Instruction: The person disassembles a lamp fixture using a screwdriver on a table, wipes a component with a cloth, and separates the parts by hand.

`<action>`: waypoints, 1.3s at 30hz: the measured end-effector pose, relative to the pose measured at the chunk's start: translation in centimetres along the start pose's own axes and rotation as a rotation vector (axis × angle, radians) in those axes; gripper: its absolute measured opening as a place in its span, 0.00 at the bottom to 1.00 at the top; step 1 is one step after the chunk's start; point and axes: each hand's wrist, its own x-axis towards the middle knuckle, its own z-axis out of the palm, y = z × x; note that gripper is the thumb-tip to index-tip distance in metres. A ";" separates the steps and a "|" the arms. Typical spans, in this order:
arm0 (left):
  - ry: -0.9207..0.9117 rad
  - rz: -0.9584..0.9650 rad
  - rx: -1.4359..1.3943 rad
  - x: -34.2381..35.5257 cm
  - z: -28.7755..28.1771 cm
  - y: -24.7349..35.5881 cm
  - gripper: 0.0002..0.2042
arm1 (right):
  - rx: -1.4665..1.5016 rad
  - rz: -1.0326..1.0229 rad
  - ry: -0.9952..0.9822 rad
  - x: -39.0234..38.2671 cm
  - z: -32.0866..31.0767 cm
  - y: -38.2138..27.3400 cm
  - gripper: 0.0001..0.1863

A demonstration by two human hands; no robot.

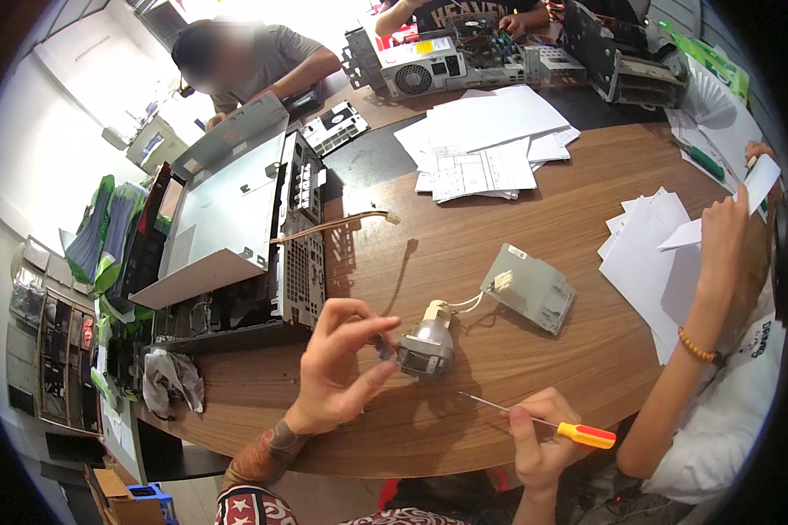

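My left hand [341, 363] pinches a small translucent piece [383, 350] just left of a lamp module [425, 346], which has a glass bulb in a dark frame and white wires running to a grey plate [525, 289] at its right. My right hand [538, 442] grips a screwdriver [587, 435] with a yellow and red handle. Its thin shaft points left, its tip below the lamp module.
An opened computer case [219, 210] fills the left, a brown cable reaching out. Paper stacks [490, 131] lie behind and right [643, 271]. A person's arm [709, 271] is at right; two co-workers [267, 61] work across the table [385, 420] among hardware.
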 end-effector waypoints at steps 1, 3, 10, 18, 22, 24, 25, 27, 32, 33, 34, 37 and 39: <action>0.000 -0.002 0.001 -0.1 0.2 -0.1 0.15 | 0.001 0.002 0.000 0.0 0.1 -0.1 0.07; -0.070 0.175 0.282 -0.3 0.4 -0.3 0.22 | 0.007 0.033 0.013 0.1 0.2 -0.3 0.07; 0.013 0.306 0.606 -0.2 1.8 0.0 0.22 | 0.019 0.023 0.016 0.0 0.2 -0.1 0.07; 0.075 0.313 0.708 -1.0 3.0 -0.1 0.25 | 0.009 -0.022 0.008 0.1 0.0 0.0 0.07; 0.040 0.307 0.708 -0.8 2.8 -0.2 0.26 | 0.005 0.004 -0.004 0.3 -0.1 -0.6 0.07; 0.024 0.298 0.713 -0.7 2.7 -0.1 0.26 | 0.021 0.007 -0.003 0.3 -0.1 -0.5 0.06; 0.002 0.302 0.726 -0.7 2.6 0.0 0.25 | 0.021 0.008 0.000 0.3 -0.1 -0.6 0.06; -0.020 0.305 0.738 -0.6 2.5 0.0 0.24 | 0.026 0.016 -0.008 0.4 -0.2 -0.8 0.06; -0.065 0.308 0.782 -0.7 2.4 0.3 0.25 | 0.013 0.002 -0.004 0.4 -0.1 -0.5 0.06; -0.063 0.309 0.782 -0.8 2.2 0.2 0.25 | 0.009 -0.002 -0.006 0.4 -0.1 -0.5 0.06; -0.075 0.307 0.790 -0.9 2.1 0.0 0.26 | 0.008 -0.004 -0.006 0.4 -0.1 -0.6 0.06; -0.062 0.304 0.791 -1.1 2.0 -0.3 0.27 | 0.011 0.016 -0.002 0.4 0.0 -0.7 0.07; -0.038 0.303 0.784 -1.2 1.9 -0.4 0.28 | 0.019 0.019 -0.007 0.4 -0.1 -0.7 0.07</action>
